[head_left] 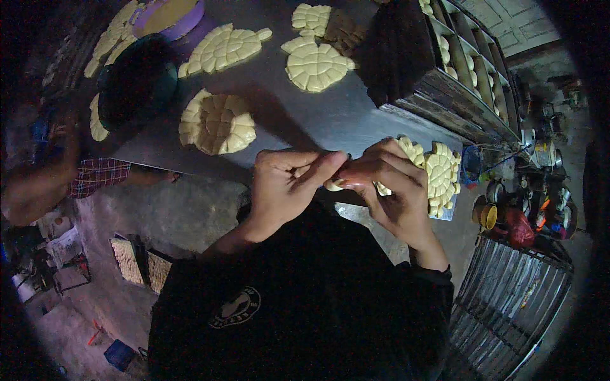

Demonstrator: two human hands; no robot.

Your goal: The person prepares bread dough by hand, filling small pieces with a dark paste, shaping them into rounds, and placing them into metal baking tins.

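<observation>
Both my hands are raised together in front of my chest, over the near edge of the metal table [318, 120]. My left hand [279, 187] is closed, thumb and forefinger pinched at the fingertips of the other hand. What sits in that pinch is too small to make out. Curled fingers of my right hand [397, 190] close on a small pale piece of dough [333, 185], mostly hidden behind them. Just beyond my right hand, a segmented slab of dough [440, 178] lies on a tray. Farther left rests a round segmented dough slab [218, 122], partly in shadow.
More segmented dough [316, 63] lies on the table's far side. A dark basin [140, 76] and a purple basin [190, 19] stand far left. A wooden rack [438, 95] holding dough pieces borders the right. Another person's arm [38, 184] is at left; a metal-barred frame [515, 305] stands lower right.
</observation>
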